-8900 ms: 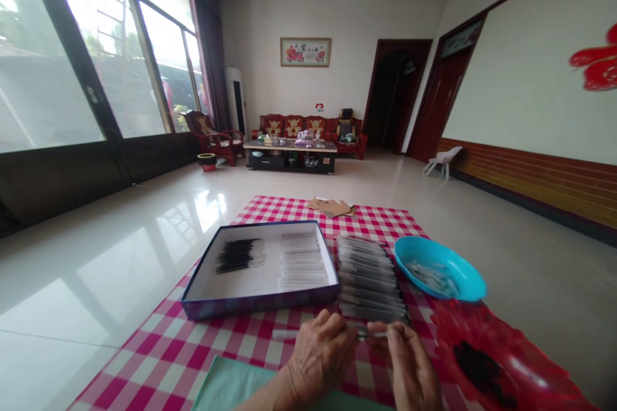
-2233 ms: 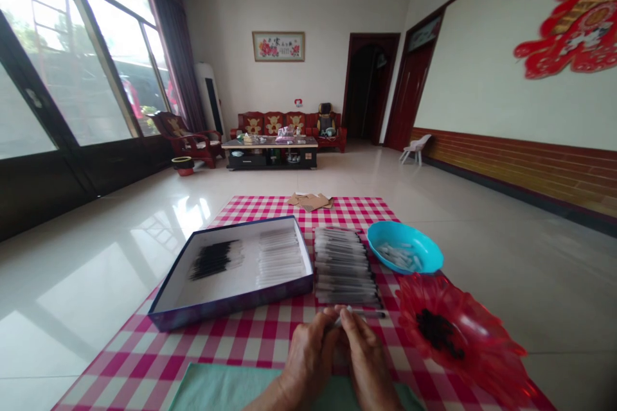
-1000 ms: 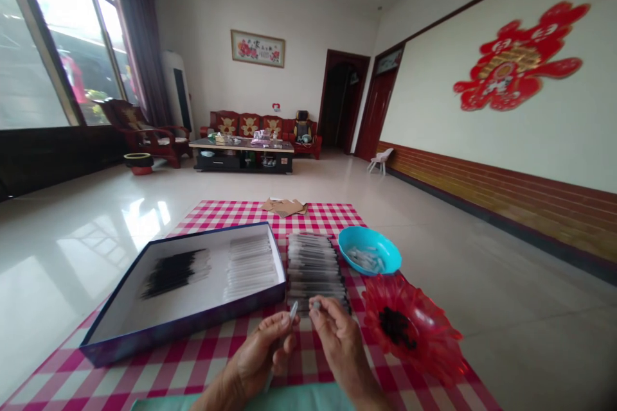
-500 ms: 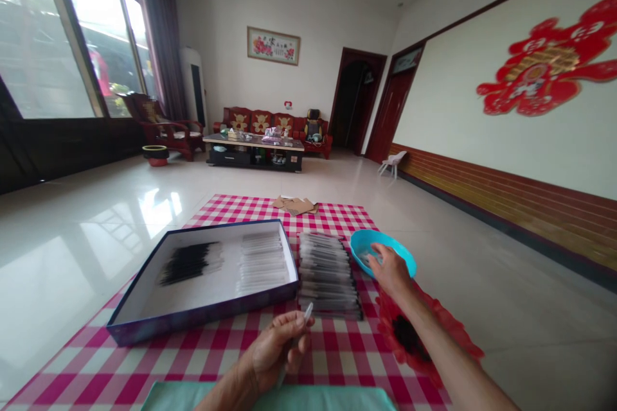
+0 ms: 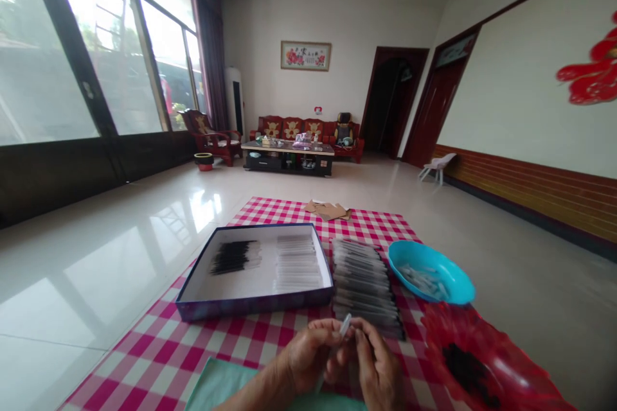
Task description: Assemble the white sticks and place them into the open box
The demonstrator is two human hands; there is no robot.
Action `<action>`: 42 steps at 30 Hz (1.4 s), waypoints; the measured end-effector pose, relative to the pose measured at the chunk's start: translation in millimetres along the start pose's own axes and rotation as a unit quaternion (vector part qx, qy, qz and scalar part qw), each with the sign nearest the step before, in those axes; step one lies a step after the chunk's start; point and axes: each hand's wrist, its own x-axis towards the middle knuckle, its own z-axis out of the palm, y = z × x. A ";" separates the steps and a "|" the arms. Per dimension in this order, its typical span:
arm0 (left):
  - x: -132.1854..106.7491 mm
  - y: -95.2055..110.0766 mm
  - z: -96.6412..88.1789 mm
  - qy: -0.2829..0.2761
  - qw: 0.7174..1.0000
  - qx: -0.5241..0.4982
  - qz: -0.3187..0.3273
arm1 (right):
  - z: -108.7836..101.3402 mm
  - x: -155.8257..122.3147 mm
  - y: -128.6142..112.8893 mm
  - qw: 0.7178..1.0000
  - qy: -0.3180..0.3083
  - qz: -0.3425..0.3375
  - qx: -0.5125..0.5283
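Left hand (image 5: 313,354) and right hand (image 5: 380,369) both pinch 1 clear tube (image 5: 345,325) just above the checked cloth (image 5: 231,340). Risk: the thin tube could slip from the fingertips and roll into the stacked tubes (image 5: 366,282).

— What do you have spread out under your work?
— You have a red-and-white checked cloth (image 5: 231,340) over a glossy pale tiled floor (image 5: 120,270), with flat brown cardboard scraps (image 5: 328,210) at its far edge.
— And at the far wall?
— You face a red wooden sofa (image 5: 289,127) behind a low dark coffee table (image 5: 288,149), with a framed flower picture (image 5: 305,55) above them. A small white chair (image 5: 438,164) stands by the right wall.
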 end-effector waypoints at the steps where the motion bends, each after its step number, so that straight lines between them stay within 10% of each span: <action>1: -0.6 -1.1 1.6 -0.004 1.000 0.000 0.005 | 0.5 -0.1 3.6 1.000 -0.010 -0.006 -0.004; 5: -7.9 8.9 14.7 -0.015 0.998 0.031 0.051 | 3.9 0.8 7.3 0.999 -0.034 -0.022 -0.007; 9: -11.9 63.8 24.6 0.016 0.963 0.238 0.128 | 8.0 -0.3 4.8 1.000 -0.018 -0.008 0.014; 11: -5.1 102.6 21.2 0.088 0.863 0.478 0.139 | 8.8 -0.7 4.7 0.999 -0.032 -0.002 0.019; 13: 8.7 137.3 11.7 0.195 0.640 0.734 0.116 | 9.4 -0.8 4.8 0.999 -0.049 -0.007 0.017; 14: 17.4 150.3 5.3 0.215 0.598 0.765 0.105 | 10.0 -1.0 4.6 0.999 -0.047 -0.008 0.017; 21: 67.5 157.5 -38.0 0.248 0.463 0.850 0.026 | 17.5 -1.7 -3.9 0.999 0.004 -0.015 0.033; 32: 79.3 153.3 -36.3 0.249 0.417 0.873 0.044 | 7.0 2.0 -9.6 0.998 -0.052 -0.043 -0.007; 39: 45.7 140.9 12.9 0.261 0.451 0.837 0.165 | -1.1 5.5 0.8 0.994 0.061 -0.072 -0.046; 42: 17.1 104.2 29.0 0.218 0.524 0.780 0.262 | -8.5 8.9 8.2 0.986 0.055 -0.105 -0.115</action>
